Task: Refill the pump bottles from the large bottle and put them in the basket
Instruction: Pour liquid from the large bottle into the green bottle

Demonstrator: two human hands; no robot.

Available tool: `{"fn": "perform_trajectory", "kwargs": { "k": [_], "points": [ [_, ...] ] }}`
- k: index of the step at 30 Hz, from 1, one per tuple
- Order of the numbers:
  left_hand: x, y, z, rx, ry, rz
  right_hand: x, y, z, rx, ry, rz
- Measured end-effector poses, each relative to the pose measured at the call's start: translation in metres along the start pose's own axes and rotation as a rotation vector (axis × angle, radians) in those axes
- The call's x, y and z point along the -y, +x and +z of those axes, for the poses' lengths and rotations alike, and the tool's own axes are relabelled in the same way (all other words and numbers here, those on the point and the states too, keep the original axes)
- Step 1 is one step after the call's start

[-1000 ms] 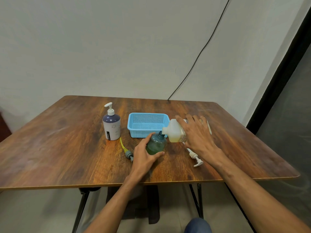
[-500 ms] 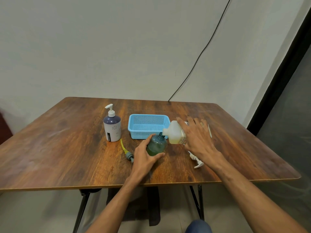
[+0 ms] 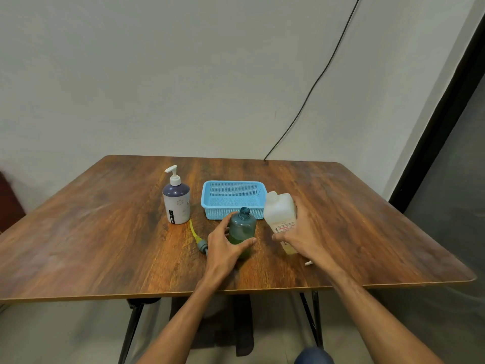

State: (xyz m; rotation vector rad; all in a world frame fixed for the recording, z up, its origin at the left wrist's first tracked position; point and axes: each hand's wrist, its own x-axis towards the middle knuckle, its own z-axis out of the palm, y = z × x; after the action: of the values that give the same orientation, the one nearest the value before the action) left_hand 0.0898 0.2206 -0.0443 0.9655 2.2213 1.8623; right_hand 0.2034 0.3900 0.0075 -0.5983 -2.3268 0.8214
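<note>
A small green bottle (image 3: 243, 227) stands uncapped on the table, with green liquid in its lower part. My left hand (image 3: 226, 245) grips it from the left. The large translucent bottle (image 3: 280, 216), with a little yellowish liquid at the bottom, is nearly upright just right of it, held by my right hand (image 3: 301, 233). The light blue basket (image 3: 232, 198) sits behind both and holds nothing. A white and dark blue pump bottle (image 3: 176, 201) stands left of the basket with its pump on.
A yellow-tubed pump head (image 3: 198, 237) lies on the wooden table (image 3: 91, 232) left of my left hand. A white pump part (image 3: 309, 263) peeks out under my right wrist. A black cable (image 3: 315, 82) runs down the wall.
The large bottle was tipped with its mouth over the green bottle's neck. My right hand has swung it back to nearly upright and away to the right. My left hand kept its hold.
</note>
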Motion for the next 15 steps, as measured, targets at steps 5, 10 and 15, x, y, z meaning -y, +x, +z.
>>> {"fn": "perform_trajectory", "kwargs": {
  "k": [5, 10, 15],
  "points": [
    [0.003, 0.002, 0.000, -0.010, 0.016, -0.023, -0.009, -0.008, 0.016, -0.027, 0.261, 0.107],
    [0.006, 0.005, 0.000, 0.027, 0.028, -0.021, -0.015, -0.012, 0.028, -0.030, 0.328, 0.142],
    [0.007, 0.003, 0.000, 0.055, 0.032, -0.013, -0.017, -0.013, 0.030, -0.025, 0.397, 0.171]
  ]
}}
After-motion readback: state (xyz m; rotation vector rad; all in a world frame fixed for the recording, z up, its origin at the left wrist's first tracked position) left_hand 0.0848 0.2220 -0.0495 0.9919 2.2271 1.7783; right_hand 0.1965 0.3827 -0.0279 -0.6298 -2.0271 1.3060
